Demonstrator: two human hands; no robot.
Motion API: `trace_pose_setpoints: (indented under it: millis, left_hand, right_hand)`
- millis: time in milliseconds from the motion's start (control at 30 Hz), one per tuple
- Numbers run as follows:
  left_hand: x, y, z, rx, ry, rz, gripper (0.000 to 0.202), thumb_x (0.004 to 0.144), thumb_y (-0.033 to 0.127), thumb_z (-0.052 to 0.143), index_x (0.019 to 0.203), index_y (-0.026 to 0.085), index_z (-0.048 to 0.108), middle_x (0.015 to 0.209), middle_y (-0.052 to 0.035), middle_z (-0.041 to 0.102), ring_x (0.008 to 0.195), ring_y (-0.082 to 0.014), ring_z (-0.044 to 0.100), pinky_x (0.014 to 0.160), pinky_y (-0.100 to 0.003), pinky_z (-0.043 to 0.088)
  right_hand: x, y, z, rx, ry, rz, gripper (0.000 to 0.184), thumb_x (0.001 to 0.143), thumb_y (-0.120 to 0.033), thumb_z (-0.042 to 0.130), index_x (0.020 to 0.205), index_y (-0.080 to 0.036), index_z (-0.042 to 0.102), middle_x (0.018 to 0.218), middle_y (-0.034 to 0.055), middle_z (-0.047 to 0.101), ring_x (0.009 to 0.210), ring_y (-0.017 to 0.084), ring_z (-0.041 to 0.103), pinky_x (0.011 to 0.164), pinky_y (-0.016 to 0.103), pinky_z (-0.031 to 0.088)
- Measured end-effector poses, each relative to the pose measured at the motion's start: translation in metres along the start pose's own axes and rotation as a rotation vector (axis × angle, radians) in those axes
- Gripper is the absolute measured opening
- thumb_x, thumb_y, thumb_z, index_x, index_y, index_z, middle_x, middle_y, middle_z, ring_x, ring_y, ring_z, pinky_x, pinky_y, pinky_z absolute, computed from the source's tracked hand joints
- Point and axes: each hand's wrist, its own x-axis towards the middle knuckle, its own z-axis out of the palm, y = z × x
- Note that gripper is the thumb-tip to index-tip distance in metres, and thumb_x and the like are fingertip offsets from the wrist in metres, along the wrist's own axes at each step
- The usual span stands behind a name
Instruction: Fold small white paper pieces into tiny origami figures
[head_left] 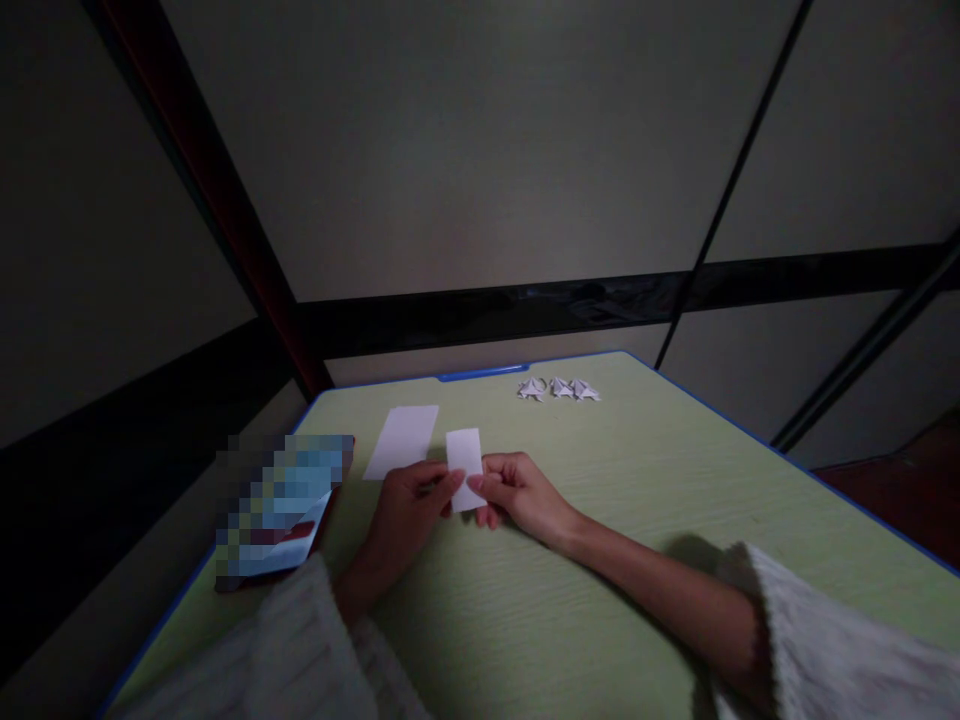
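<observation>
Between my two hands is a small white rectangle of paper (pixel 465 455), held upright just above the table. My left hand (pixel 412 505) pinches its left edge, thumb on the near face. On the opposite edge, my right hand (pixel 521 490) grips with thumb in front and fingers curled behind. Beyond my left hand lie flat white paper sheets (pixel 405 435). Farther back, three small folded paper figures (pixel 560 388) sit in a row, each with pointed limbs.
The pale green table (pixel 637 480) has a blue edge, with a blue strip (pixel 484 373) at the far side. A tablet-like device (pixel 300 540) with a lit, partly blurred screen lies at the left. Panelled doors (pixel 480 180) with a dark band stand behind the table.
</observation>
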Motion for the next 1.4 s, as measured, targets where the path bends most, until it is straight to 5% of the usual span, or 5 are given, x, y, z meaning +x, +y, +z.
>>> trace_pose_setpoints:
  millis: [267, 833, 1033, 1267, 1400]
  left_hand:
    - [0.001, 0.000, 0.003, -0.139, -0.373, -0.057, 0.037, 0.071, 0.034, 0.041, 0.045, 0.011, 0.055, 0.041, -0.0009, 0.053, 0.034, -0.0054, 0.038, 0.034, -0.017, 0.023]
    - [0.004, -0.004, 0.001, -0.136, -0.102, -0.167, 0.022, 0.058, 0.029, 0.059, 0.047, 0.011, 0.053, 0.035, 0.0053, 0.046, 0.034, -0.0058, 0.038, 0.036, -0.017, 0.028]
    - [0.002, -0.005, 0.001, -0.340, -0.114, -0.189, 0.021, 0.061, 0.031, 0.057, 0.054, 0.011, 0.052, 0.044, 0.0035, 0.048, 0.039, -0.0067, 0.041, 0.038, -0.018, 0.030]
    - [0.002, -0.007, 0.000, -0.511, -0.171, -0.238, 0.013, 0.062, 0.025, 0.056, 0.060, 0.013, 0.053, 0.048, 0.0033, 0.050, 0.045, -0.0062, 0.043, 0.043, -0.017, 0.031]
    - [-0.003, -0.009, 0.002, -0.463, -0.301, -0.290, 0.017, 0.059, 0.026, 0.058, 0.053, 0.013, 0.051, 0.043, 0.0051, 0.046, 0.041, -0.0053, 0.039, 0.040, -0.017, 0.027]
  right_hand:
    - [-0.005, 0.002, 0.001, 0.005, -0.188, -0.082, 0.026, 0.074, -0.034, 0.043, 0.072, -0.010, 0.052, 0.055, -0.0005, 0.052, 0.044, 0.004, 0.046, 0.044, 0.016, 0.037]
    - [-0.004, 0.003, 0.000, 0.057, -0.035, -0.053, 0.015, 0.067, -0.023, 0.050, 0.057, -0.013, 0.044, 0.042, -0.0062, 0.040, 0.038, 0.004, 0.033, 0.039, 0.017, 0.023]
    - [0.000, 0.005, -0.005, 0.159, -0.094, -0.028, 0.026, 0.067, -0.035, 0.047, 0.055, -0.012, 0.048, 0.043, -0.0032, 0.042, 0.040, 0.006, 0.036, 0.040, 0.019, 0.024]
    - [0.003, -0.004, -0.010, 0.431, 0.067, 0.036, 0.015, 0.058, -0.019, 0.052, 0.046, -0.012, 0.046, 0.040, -0.0037, 0.041, 0.037, 0.005, 0.036, 0.037, 0.019, 0.024]
    - [0.001, -0.004, -0.013, 0.394, -0.082, 0.137, 0.012, 0.052, -0.013, 0.048, 0.041, -0.013, 0.044, 0.033, -0.0059, 0.035, 0.030, 0.004, 0.030, 0.032, 0.019, 0.017]
